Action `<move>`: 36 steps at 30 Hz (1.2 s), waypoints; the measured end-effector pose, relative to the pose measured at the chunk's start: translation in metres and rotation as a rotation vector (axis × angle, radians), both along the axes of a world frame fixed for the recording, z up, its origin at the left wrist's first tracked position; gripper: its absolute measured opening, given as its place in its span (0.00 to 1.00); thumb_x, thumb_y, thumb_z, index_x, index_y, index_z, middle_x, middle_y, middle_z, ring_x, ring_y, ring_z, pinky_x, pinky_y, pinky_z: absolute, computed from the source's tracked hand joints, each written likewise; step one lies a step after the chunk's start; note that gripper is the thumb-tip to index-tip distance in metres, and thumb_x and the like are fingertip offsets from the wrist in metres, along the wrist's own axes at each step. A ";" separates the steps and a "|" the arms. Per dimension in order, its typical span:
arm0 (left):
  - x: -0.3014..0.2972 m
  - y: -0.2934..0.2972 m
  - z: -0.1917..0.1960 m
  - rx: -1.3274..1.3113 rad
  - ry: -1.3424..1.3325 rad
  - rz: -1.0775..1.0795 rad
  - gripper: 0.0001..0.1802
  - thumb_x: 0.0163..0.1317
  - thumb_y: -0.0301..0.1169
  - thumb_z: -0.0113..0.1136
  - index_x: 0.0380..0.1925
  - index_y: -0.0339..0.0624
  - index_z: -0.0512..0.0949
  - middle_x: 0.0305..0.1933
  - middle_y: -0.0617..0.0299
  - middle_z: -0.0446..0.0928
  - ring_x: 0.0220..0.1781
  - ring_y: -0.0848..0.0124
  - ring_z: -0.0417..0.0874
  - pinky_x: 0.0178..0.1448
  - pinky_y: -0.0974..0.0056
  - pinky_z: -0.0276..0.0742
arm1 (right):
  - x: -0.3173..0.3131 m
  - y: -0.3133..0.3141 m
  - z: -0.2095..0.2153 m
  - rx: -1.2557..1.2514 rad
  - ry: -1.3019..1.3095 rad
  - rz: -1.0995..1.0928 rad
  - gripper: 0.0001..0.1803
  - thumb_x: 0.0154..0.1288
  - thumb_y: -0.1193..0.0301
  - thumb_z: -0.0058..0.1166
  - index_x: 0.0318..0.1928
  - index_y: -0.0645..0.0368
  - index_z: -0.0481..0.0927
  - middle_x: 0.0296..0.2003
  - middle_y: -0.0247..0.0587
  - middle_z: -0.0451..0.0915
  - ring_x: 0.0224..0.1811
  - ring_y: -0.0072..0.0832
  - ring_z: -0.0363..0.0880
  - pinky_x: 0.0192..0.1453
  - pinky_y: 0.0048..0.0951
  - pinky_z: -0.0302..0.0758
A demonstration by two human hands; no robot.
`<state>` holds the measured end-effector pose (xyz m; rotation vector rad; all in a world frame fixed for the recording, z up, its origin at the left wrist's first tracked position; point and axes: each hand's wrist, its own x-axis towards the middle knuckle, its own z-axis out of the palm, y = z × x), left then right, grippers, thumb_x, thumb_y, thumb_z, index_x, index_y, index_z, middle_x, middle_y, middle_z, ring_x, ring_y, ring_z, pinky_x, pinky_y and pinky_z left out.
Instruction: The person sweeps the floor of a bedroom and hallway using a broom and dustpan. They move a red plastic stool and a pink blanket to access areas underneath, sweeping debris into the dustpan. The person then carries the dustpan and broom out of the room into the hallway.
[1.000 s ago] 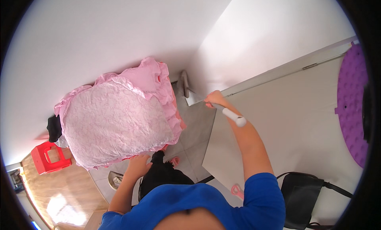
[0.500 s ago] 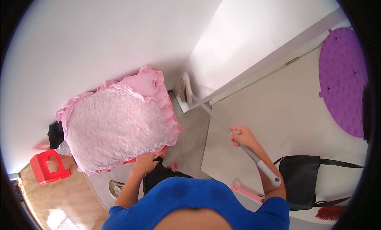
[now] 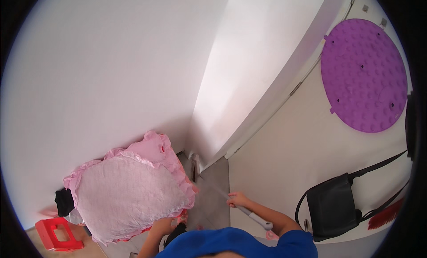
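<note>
My right hand (image 3: 239, 200) is closed around the grey handle of a flat mop (image 3: 253, 217), whose white grip end lies along my forearm. The handle slants away to the mop's narrow pale head, standing in the wall corner; the lower shaft is blurred. My left hand (image 3: 165, 224) is by my knee, against the near edge of a pink ruffled cover (image 3: 133, 193) draped over a block-like object. Its fingers are mostly hidden, so I cannot tell whether they grip the cloth.
A red plastic stool (image 3: 60, 235) and a black cloth (image 3: 65, 202) sit left of the covered object. On the right, a white door (image 3: 271, 169) carries a purple studded mat (image 3: 367, 75), a black bag (image 3: 331, 207) and a red brush (image 3: 385, 215). Grey tiled floor (image 3: 215, 204) runs between.
The view has tilted up, so everything sits lower and more of the door shows. My right hand keeps hold of the mop, whose head sits lower in the corner. My left hand stays by the cover.
</note>
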<state>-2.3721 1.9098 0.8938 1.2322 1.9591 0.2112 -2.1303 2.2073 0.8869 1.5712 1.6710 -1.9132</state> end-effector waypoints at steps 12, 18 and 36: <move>0.010 0.027 -0.016 0.000 -0.009 -0.215 0.19 0.52 0.41 0.53 0.42 0.43 0.72 0.39 0.50 0.75 0.43 0.56 0.74 0.46 0.54 0.69 | 0.015 -0.023 -0.143 0.021 -0.052 0.210 0.04 0.45 0.78 0.48 0.20 0.68 0.72 0.14 0.43 0.74 0.13 0.26 0.72 0.17 0.28 0.69; 0.020 0.044 -0.045 -0.093 -0.046 -0.365 0.19 0.53 0.39 0.53 0.43 0.44 0.71 0.40 0.53 0.74 0.44 0.56 0.74 0.49 0.56 0.67 | -0.015 -0.003 -0.211 -0.165 0.138 -0.022 0.16 0.52 0.75 0.49 0.42 0.72 0.70 0.18 0.40 0.75 0.15 0.22 0.72 0.17 0.23 0.67; 0.044 0.104 -0.094 -0.155 -0.066 -0.507 0.18 0.52 0.36 0.55 0.43 0.43 0.70 0.41 0.55 0.74 0.45 0.58 0.73 0.50 0.57 0.65 | 0.103 -0.028 -0.289 -0.178 0.061 -0.492 0.27 0.55 0.75 0.49 0.56 0.63 0.63 0.16 0.38 0.72 0.11 0.21 0.67 0.14 0.23 0.63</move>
